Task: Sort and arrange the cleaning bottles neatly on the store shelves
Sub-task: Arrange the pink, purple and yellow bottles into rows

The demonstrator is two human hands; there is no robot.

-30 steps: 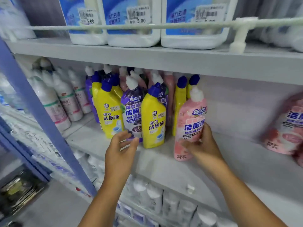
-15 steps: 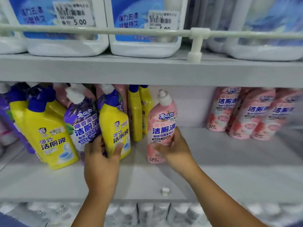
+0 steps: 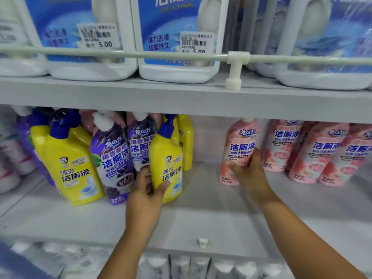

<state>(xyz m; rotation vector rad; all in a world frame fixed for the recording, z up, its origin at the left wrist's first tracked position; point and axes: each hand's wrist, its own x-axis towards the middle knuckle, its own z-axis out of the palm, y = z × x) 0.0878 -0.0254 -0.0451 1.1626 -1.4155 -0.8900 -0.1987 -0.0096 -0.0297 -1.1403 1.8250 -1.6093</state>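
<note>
Both hands reach up to the middle shelf (image 3: pixel 201 208): the left hand (image 3: pixel 145 200) wraps its thumb and fingers around a yellow bottle (image 3: pixel 167 168), and the right hand (image 3: pixel 249 174) grips a pink bottle (image 3: pixel 239 150). That pink bottle stands tilted near the shelf's back, just beside more pink bottles (image 3: pixel 318 154) toward the right end. Big white jugs (image 3: pixel 177 37) sit on the shelf above.
</note>
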